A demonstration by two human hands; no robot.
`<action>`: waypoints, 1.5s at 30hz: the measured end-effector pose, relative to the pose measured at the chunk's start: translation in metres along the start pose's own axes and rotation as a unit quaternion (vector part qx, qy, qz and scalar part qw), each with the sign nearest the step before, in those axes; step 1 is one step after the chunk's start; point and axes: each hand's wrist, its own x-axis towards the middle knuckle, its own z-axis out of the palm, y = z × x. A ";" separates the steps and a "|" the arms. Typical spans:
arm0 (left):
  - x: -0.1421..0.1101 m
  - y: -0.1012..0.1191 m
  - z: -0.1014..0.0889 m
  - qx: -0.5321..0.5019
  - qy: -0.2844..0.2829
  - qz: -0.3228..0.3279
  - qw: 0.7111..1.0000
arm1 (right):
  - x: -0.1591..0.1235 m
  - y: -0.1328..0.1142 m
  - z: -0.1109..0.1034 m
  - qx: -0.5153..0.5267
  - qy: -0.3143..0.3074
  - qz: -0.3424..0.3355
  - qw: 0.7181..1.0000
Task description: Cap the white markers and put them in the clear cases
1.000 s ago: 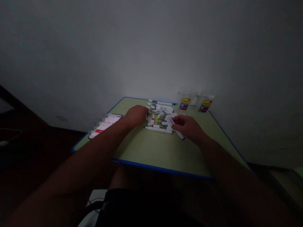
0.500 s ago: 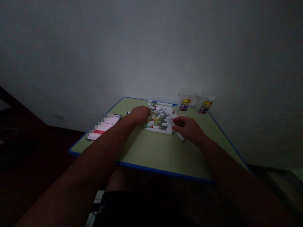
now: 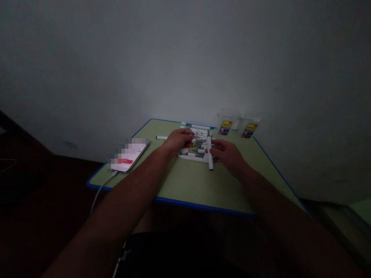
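Note:
My right hand (image 3: 227,152) grips a white marker (image 3: 210,156) between thumb and fingers. The marker stands nearly upright in view, its grey tip end up and a dark end toward me. My left hand (image 3: 178,139) is over the left part of a pile of markers, fingers bent together. At its fingertips shows a small white marker cap (image 3: 193,141), which it seems to pinch; the dim light blurs the contact. Under and between both hands lie several white markers (image 3: 191,158) and loose caps with coloured ends, partly hidden by the hands.
A phone (image 3: 131,154) with a plugged-in white cable (image 3: 100,191) lies at the table's left. Two clear plastic cases (image 3: 225,125) with yellow and blue labels stand at the back right by the wall. One marker (image 3: 161,138) lies apart, left of the pile. The table (image 3: 185,185) has a blue edge.
My left hand has moved slightly right, its fingers now reaching toward the pile's middle. The marker in my right hand has turned from slanted to nearly upright and shifted left.

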 end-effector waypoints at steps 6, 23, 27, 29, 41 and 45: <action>-0.002 0.001 -0.006 -0.090 0.011 0.002 0.996 | 0.016 -0.030 0.005 0.069 -0.027 0.003 0.997; -0.015 0.014 -0.006 -0.264 -0.046 0.063 0.961 | 0.013 -0.010 -0.003 0.216 -0.130 -0.016 0.968; -0.013 0.013 -0.007 -0.280 -0.044 0.068 0.957 | 0.016 -0.003 -0.006 0.188 -0.126 -0.057 0.972; -0.013 0.012 -0.007 -0.281 -0.037 0.070 0.956 | 0.016 -0.002 -0.006 0.165 -0.121 -0.087 0.975; -0.010 0.009 -0.008 -0.277 0.001 0.081 0.958 | 0.013 -0.009 -0.008 0.013 -0.077 -0.119 0.990; -0.008 0.007 -0.009 -0.261 0.012 0.109 0.959 | 0.014 -0.009 -0.011 -0.064 -0.036 -0.150 0.986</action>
